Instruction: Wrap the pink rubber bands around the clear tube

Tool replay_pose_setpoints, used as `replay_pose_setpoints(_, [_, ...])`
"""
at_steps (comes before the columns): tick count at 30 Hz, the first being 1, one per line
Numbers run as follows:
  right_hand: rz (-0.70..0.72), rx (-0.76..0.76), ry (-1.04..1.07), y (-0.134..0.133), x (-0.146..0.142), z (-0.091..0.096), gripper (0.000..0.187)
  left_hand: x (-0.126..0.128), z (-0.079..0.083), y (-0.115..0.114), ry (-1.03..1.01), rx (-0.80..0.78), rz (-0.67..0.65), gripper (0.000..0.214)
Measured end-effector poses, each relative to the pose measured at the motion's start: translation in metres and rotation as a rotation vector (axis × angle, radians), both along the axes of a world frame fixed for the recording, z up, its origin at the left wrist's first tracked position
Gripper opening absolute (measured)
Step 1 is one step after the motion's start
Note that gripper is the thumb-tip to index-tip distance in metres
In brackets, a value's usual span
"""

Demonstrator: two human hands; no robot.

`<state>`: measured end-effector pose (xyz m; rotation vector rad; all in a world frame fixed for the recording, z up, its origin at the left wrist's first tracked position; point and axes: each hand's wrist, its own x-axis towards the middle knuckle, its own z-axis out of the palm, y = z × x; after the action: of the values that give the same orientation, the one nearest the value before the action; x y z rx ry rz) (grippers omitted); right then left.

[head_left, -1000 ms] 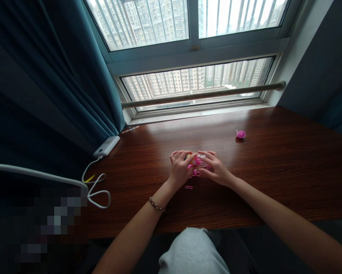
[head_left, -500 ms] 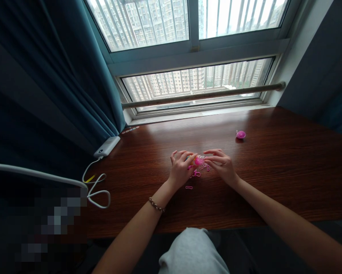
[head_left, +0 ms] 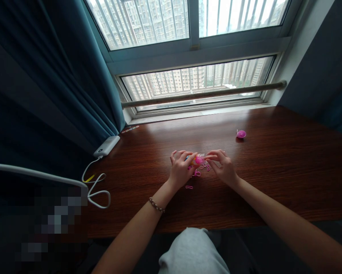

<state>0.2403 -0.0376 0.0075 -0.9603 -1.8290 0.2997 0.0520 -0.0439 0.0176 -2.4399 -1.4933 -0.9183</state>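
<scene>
My left hand (head_left: 181,167) is wrapped over a small clear plastic container (head_left: 202,156) with pink, yellow and blue bits showing in it. The fingers cover much of it, and it lies low over the table with its clear end toward the right. At that end my right hand (head_left: 223,167) has its thumb and fingertips pinched together; what is between them, if anything, is too small to make out. Several small pink loops (head_left: 197,173) lie on the wood beneath the container, and one pink loop (head_left: 189,187) rests nearer to me.
A round pink cap-like piece (head_left: 241,134) sits farther back on the brown wooden table (head_left: 274,167). At the left are a white power bank (head_left: 107,146) and a looped white cable (head_left: 102,205). A blue curtain (head_left: 102,87) and a window with a rail (head_left: 202,96) stand behind.
My right hand's fingers have drawn closer together at the container's right end, and more of its clear end shows. My left hand stays almost still.
</scene>
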Motion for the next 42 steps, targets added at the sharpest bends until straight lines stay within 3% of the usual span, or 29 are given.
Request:
replay_pose_setpoints(6, [0.073,0.06,-0.245,0.003,-0.002,-0.006,0.048,-0.003,-0.003,0.002,0.004,0.012,-0.001,0.037])
replay_pose_setpoints(14, [0.029,0.174,-0.1,-0.003,0.003,0.002,0.055,0.002,0.0,0.001,-0.112,0.03,0.045,0.035])
replay_pose_setpoints(19, [-0.031,0.157,0.0,-0.005,0.004,0.003,0.054,0.0,0.002,0.002,-0.312,0.027,0.058,0.031])
replay_pose_setpoints(24, [0.086,0.089,-0.108,0.003,-0.001,-0.003,0.063,0.002,0.001,0.002,-0.687,-0.224,-0.236,0.041])
replay_pose_setpoints(28, [0.126,0.035,-0.083,0.008,-0.003,-0.007,0.047,0.004,0.0,0.004,-0.795,-0.375,-0.396,0.051])
replay_pose_setpoints(30, [0.061,-0.007,-0.003,0.01,-0.001,-0.008,0.044,-0.001,0.001,0.009,-0.748,-0.376,-0.351,0.054])
replay_pose_setpoints(33, [-0.085,-0.075,0.113,0.016,0.005,-0.008,0.043,-0.017,-0.001,0.02,-0.562,-0.409,-0.128,0.05])
replay_pose_setpoints(36, [-0.174,-0.132,0.171,0.023,0.012,-0.008,0.045,-0.032,-0.007,0.03,-0.417,-0.569,0.039,0.046])
replay_pose_setpoints(39, [-0.195,-0.163,0.177,0.025,0.015,-0.009,0.046,-0.036,-0.016,0.034,-0.352,-0.635,0.082,0.035])
replay_pose_setpoints(42, [-0.184,-0.16,0.154,0.024,0.015,-0.008,0.046,-0.031,-0.021,0.031,-0.277,-0.522,0.082,0.031])
